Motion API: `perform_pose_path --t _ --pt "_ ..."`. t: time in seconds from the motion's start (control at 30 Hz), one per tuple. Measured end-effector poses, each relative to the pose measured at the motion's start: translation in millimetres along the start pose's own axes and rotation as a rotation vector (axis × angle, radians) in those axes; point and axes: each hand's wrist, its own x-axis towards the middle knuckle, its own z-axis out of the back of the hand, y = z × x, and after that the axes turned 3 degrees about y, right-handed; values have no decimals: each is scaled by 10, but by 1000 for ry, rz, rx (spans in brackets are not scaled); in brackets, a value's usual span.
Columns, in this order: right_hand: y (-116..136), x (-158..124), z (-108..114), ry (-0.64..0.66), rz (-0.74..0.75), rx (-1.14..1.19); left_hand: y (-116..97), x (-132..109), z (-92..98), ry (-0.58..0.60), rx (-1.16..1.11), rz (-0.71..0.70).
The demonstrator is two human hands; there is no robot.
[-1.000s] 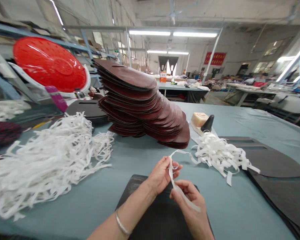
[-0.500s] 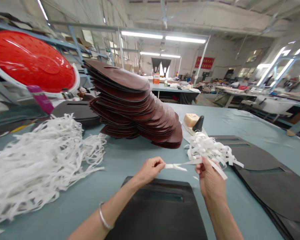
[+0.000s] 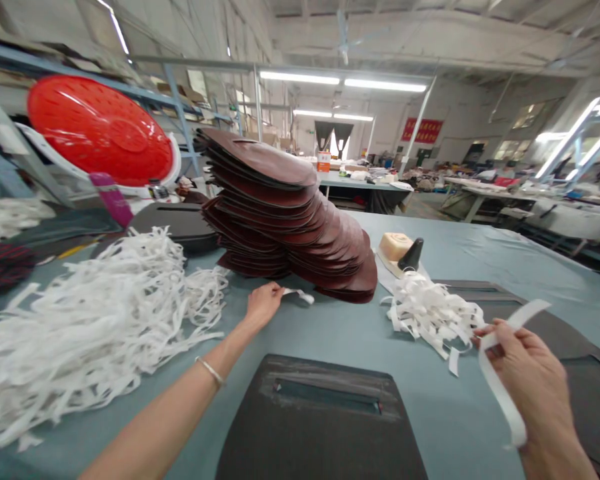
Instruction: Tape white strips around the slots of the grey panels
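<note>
My left hand (image 3: 265, 303) is closed in a pinch on a short white strip (image 3: 300, 295), in front of the brown stack. Far to the right, my right hand (image 3: 527, 377) pinches a longer white strip (image 3: 503, 393), whose tail hangs down over the fingers while its other end sticks up to the right. Close beside that hand lies a small heap of white strips (image 3: 430, 308). Between my forearms a dark grey panel (image 3: 325, 440) with a long slot near its far edge lies flat on the blue-green table (image 3: 460, 427).
A leaning stack of dark brown pieces (image 3: 290, 220) stands mid-table. At left spreads a large pile of white strips (image 3: 80, 340). Behind the small heap are a cream block (image 3: 396, 247) and a black cone-shaped object (image 3: 412, 255). More dark slotted panels (image 3: 520, 307) lie at right.
My hands have moved apart, the left one leftward and farther off, the right one rightward. The white strip that stretched between them is now separate pieces, one in each hand.
</note>
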Motion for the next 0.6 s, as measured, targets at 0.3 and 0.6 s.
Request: perform_pose_path --t 0.3,0.6 --pt "-111 -877 -887 867 -365 -75 -489 -563 127 -237 -53 -227" --pt "-264 -1205 -989 1141 -384 -304 -446 -1088 91 466 -435 -186"
